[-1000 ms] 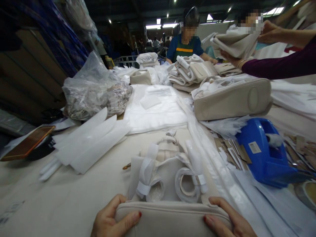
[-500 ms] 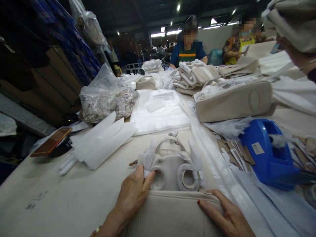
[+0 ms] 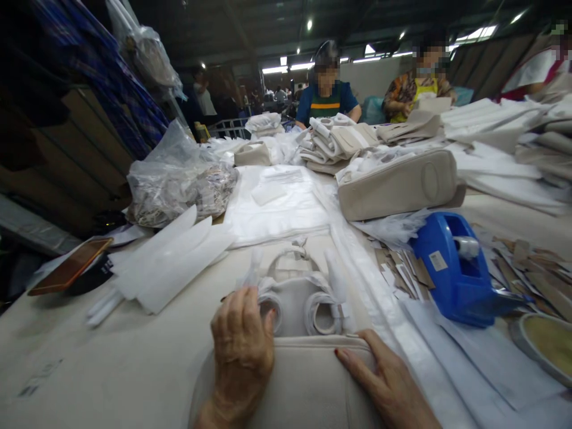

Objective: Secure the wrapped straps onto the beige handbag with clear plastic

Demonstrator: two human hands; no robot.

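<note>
left hand (image 3: 242,341), right hand (image 3: 385,384), on beige bag (image 3: 308,387)

This is a factory packing floor, not a home or a shop. One long cloth-covered table (image 3: 111,369) runs the length of the room, and identical beige bags lie on it singly (image 3: 397,185) or folded in a stack (image 3: 333,140). The nearest bag (image 3: 295,357) has its handles wrapped in white paper. Packing supplies lie all round: a blue tape dispenser (image 3: 451,274), flat clear plastic sleeves (image 3: 277,202), white foam sheets (image 3: 174,256), a plastic sack of tags (image 3: 179,185) and paper scraps (image 3: 527,262). Across the table sit a worker in a green apron (image 3: 328,101) and another in a yellow apron (image 3: 417,89). Strip lights (image 3: 292,67) hang from a dark, high ceiling.
</note>
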